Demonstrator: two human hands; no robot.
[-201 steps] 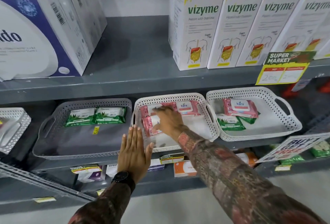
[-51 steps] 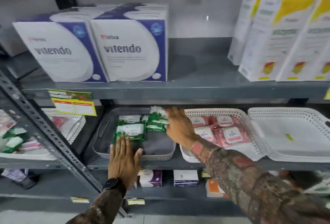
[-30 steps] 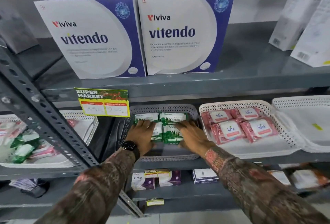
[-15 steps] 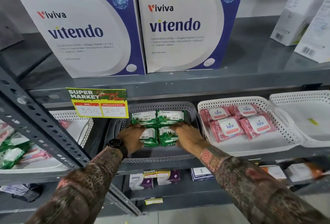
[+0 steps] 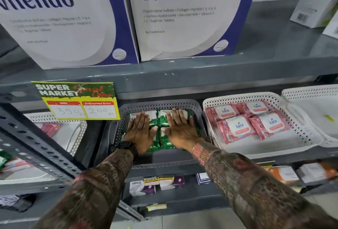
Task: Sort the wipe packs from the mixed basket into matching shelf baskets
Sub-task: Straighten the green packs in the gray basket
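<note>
Grey metal shelf (image 5: 210, 77), baskets in a row beneath. Left hand (image 5: 140, 131) and right hand (image 5: 180, 130) lie flat, fingers spread, gripping nothing, pressed on green wipe packs (image 5: 163, 122) in grey basket (image 5: 161, 105). Packs directly under both palms, side by side. Pink wipe packs (image 5: 239, 125) in white basket (image 5: 243, 97), nearer right hand

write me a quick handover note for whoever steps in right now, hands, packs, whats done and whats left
Left hand and right hand: both flat and open, pressing on the green packs in the grey basket.
Pink packs: four in the white basket beside it.
Far-right basket: looks empty.
Left: lift hands; mixed packs remain in the far-left basket, partly hidden.
</note>
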